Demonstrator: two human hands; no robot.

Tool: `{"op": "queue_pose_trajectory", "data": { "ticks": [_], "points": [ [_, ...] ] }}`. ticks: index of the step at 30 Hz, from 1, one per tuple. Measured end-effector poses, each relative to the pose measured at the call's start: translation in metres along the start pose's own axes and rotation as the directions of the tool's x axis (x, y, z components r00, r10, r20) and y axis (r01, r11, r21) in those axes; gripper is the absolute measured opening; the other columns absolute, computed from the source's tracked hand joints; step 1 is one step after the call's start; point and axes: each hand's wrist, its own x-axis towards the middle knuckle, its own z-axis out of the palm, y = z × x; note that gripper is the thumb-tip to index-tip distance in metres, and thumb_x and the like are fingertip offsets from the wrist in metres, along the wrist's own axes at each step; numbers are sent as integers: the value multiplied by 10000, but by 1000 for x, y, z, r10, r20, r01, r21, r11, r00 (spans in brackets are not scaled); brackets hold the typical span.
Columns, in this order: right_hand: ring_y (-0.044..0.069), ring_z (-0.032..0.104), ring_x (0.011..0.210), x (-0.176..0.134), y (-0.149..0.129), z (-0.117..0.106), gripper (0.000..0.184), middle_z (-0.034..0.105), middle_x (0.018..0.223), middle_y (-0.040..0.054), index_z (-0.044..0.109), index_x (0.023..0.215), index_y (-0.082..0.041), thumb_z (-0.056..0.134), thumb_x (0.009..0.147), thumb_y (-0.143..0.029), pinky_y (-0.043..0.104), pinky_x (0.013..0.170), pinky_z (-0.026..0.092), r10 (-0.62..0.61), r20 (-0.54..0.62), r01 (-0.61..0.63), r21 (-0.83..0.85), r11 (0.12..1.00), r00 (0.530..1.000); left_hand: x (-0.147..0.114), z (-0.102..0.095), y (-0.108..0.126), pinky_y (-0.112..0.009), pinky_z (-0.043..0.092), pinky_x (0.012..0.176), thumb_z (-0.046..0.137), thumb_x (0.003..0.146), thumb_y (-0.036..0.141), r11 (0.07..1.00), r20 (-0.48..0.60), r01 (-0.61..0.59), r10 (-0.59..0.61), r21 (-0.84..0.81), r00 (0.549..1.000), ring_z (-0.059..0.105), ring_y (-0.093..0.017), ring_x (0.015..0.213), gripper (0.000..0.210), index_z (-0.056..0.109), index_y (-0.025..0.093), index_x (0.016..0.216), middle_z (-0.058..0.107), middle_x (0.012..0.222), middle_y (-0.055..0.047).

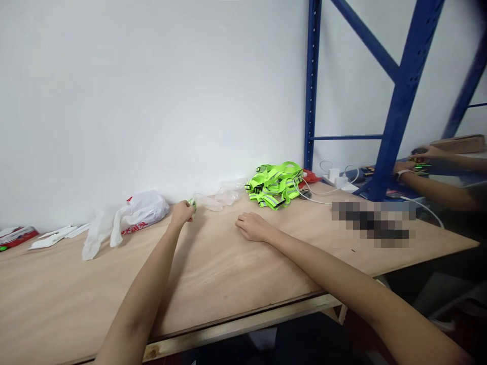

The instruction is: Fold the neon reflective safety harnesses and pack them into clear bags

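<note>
Reaching out over the wooden table, my left hand (181, 213) pinches a small green-and-white packet (193, 205), partly hidden by the fingers; its exact kind is unclear. My right hand (251, 226) rests on the tabletop with its fingers loosely curled, and nothing shows in them. Beyond it lies a heap of bright green reflective straps (274, 185) with grey stripes and black buckles. Crumpled clear plastic bags (224, 195) lie against the wall between my left hand and the straps.
Left of my hands sit a white plastic bag (150, 210) with red print, white papers (57, 235) and a red-and-white packet (17, 235). A blue metal rack (395, 101) rises at right, near white chargers (337, 177) and cables. A co-worker's hands (418, 157) work beyond it.
</note>
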Motion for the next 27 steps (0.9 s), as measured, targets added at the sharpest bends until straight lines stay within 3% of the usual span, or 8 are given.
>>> {"op": "queue_pose_trajectory", "data": {
  "ticks": [6,10,12,15,18,22,24,27],
  "points": [
    [299,629,1033,55,-9,22,219,696,1045,199,710,936,-120,541,941,-258,380,887,439,138,-20,-133,147,980,990,-31,-43,-9,-283,586,556,495,744,247,972,96,16,7,-236,995,709,-219,584,94,547,180,705,670,590,-67],
    [277,648,1008,104,-32,44,245,719,1008,173,717,878,-140,529,948,-282,361,896,450,202,-27,-182,329,927,979,-61,-61,-11,-285,605,591,490,739,279,934,117,-21,67,-356,991,698,-196,599,129,526,184,659,651,586,-44],
    [258,647,1032,124,-45,54,204,715,1085,150,708,970,-151,578,918,-299,342,908,459,224,-35,-186,441,878,974,-71,-66,-12,-283,604,589,489,735,293,917,123,-33,89,-397,988,691,-190,596,138,525,185,657,640,574,-32],
    [244,579,1197,141,-59,66,353,623,1320,147,639,1180,-155,657,852,-284,331,1002,427,278,-64,-186,600,778,958,-79,-68,-11,-278,594,571,502,722,302,898,127,-25,89,-439,988,678,-185,577,144,543,181,658,643,563,-35],
    [229,550,1231,143,-62,73,366,601,1344,136,612,1186,-165,652,834,-261,341,1044,404,363,-72,-198,731,653,929,-82,-67,-9,-263,583,571,521,703,294,887,122,-10,75,-462,990,685,-185,598,147,577,171,645,676,604,-56],
    [189,640,917,126,-60,71,161,696,946,55,603,909,-198,547,893,-348,324,855,501,459,-37,-200,867,457,888,-87,-59,-1,-239,571,573,553,687,290,897,214,-31,139,-441,967,701,-189,668,156,633,158,663,727,719,-76],
    [160,616,722,109,-61,64,267,626,732,0,543,808,-213,498,919,-452,282,703,509,474,-17,-177,915,361,880,-92,-50,6,-230,560,561,569,691,291,903,267,-56,184,-426,946,699,-188,666,152,633,157,659,720,697,-68],
    [130,546,550,77,-62,49,416,519,609,-44,479,736,-228,491,891,-614,249,551,465,463,15,-142,960,240,886,-103,-28,21,-226,535,527,576,709,285,901,326,-101,255,-421,911,679,-182,600,154,610,162,623,675,594,-46]
  ]
}}
